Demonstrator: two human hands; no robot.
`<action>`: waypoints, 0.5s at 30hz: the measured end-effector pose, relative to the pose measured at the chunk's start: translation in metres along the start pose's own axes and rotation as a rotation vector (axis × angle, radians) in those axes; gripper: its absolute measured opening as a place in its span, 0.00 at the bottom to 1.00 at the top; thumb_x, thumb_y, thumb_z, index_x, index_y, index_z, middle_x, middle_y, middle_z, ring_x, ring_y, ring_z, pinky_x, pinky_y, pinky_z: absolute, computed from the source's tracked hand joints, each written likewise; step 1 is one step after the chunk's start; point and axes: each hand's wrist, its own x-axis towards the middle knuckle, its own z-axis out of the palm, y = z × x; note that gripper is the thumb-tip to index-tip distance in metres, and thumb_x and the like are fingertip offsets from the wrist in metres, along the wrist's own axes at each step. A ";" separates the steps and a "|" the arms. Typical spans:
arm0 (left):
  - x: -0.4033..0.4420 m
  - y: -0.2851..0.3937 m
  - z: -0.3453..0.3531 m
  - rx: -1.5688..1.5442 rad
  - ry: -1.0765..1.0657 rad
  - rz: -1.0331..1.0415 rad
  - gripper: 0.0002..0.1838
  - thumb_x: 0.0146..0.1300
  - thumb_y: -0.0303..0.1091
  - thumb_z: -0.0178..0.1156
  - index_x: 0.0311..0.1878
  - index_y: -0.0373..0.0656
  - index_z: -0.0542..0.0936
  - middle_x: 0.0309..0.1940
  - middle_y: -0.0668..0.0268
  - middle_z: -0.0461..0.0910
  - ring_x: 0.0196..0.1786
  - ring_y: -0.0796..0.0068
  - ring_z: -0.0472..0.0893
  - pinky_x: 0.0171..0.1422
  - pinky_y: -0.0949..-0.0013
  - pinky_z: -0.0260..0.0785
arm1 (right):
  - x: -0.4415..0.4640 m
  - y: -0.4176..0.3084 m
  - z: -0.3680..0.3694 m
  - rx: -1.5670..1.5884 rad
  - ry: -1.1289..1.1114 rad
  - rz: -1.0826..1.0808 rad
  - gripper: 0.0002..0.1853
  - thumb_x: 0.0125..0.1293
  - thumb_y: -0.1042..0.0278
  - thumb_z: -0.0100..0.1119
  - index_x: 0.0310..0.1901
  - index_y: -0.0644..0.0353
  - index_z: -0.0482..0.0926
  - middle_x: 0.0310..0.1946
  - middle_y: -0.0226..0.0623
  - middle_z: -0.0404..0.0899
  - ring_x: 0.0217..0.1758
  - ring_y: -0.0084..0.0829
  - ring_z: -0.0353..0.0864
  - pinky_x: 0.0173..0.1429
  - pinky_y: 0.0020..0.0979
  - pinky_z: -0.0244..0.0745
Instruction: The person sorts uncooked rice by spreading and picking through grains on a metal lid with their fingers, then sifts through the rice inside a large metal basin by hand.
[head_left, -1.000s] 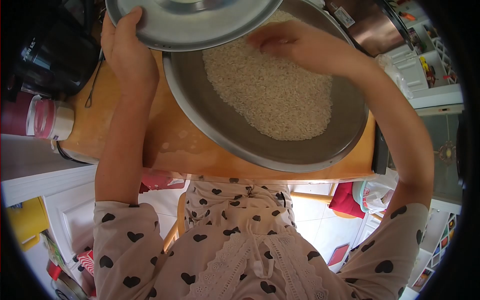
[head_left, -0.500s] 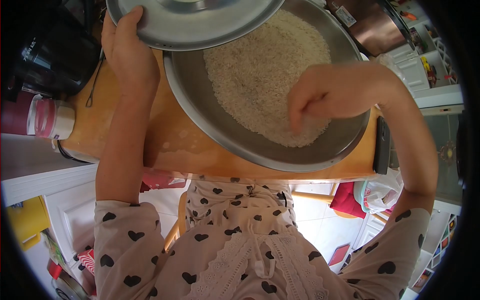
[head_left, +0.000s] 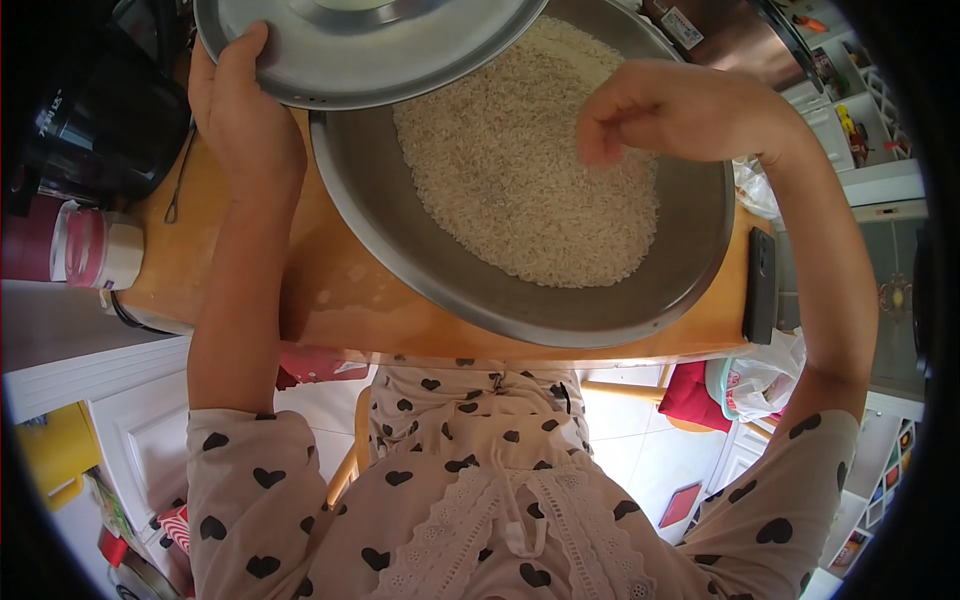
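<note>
A wide metal basin [head_left: 370,220] rests on the wooden table, with a broad layer of white rice [head_left: 520,190] in it. My left hand [head_left: 240,110] is closed on the rim of a round metal dish [head_left: 370,60], thumb on top, and the dish overlaps the basin's upper left edge. Over the right part of the rice is my right hand [head_left: 670,110], its fingers curled down and together, slightly blurred; what they hold, if anything, is too small to tell.
A black kettle [head_left: 100,120] and a pink-and-white jar [head_left: 105,245] stand at the left of the table [head_left: 340,310]. At the right edge lies a black phone [head_left: 761,285]. A copper-coloured appliance [head_left: 735,40] is behind the basin.
My right hand has moved from the far part of the rice to the right, down near the basin's near side, then back up. My left hand and the dish have shifted slightly left.
</note>
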 end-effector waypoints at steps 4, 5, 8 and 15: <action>-0.001 -0.002 -0.003 0.188 -0.006 0.117 0.11 0.59 0.21 0.54 0.45 0.32 0.78 0.53 0.55 0.75 0.53 0.64 0.76 0.58 0.70 0.68 | 0.015 -0.002 0.005 0.019 0.175 -0.062 0.14 0.59 0.74 0.47 0.44 0.68 0.78 0.38 0.38 0.80 0.44 0.27 0.78 0.52 0.27 0.72; -0.001 -0.001 -0.004 0.217 -0.002 0.128 0.11 0.59 0.21 0.55 0.45 0.32 0.78 0.53 0.55 0.75 0.53 0.63 0.76 0.58 0.70 0.68 | 0.021 -0.005 0.007 0.026 0.222 -0.068 0.15 0.61 0.76 0.47 0.47 0.70 0.77 0.41 0.40 0.80 0.46 0.28 0.78 0.54 0.28 0.72; 0.000 -0.002 -0.003 0.161 0.003 0.087 0.11 0.57 0.20 0.56 0.45 0.33 0.79 0.52 0.55 0.76 0.53 0.62 0.77 0.57 0.70 0.68 | 0.045 -0.010 0.019 0.022 0.341 -0.159 0.17 0.64 0.71 0.47 0.52 0.65 0.76 0.47 0.41 0.79 0.52 0.30 0.78 0.58 0.30 0.70; 0.002 0.027 0.004 -0.563 0.086 -0.406 0.13 0.54 0.19 0.58 0.45 0.33 0.79 0.51 0.54 0.76 0.53 0.61 0.77 0.57 0.69 0.68 | 0.086 -0.026 0.041 0.048 0.304 -0.100 0.22 0.57 0.71 0.45 0.54 0.60 0.76 0.50 0.44 0.78 0.56 0.38 0.75 0.60 0.34 0.67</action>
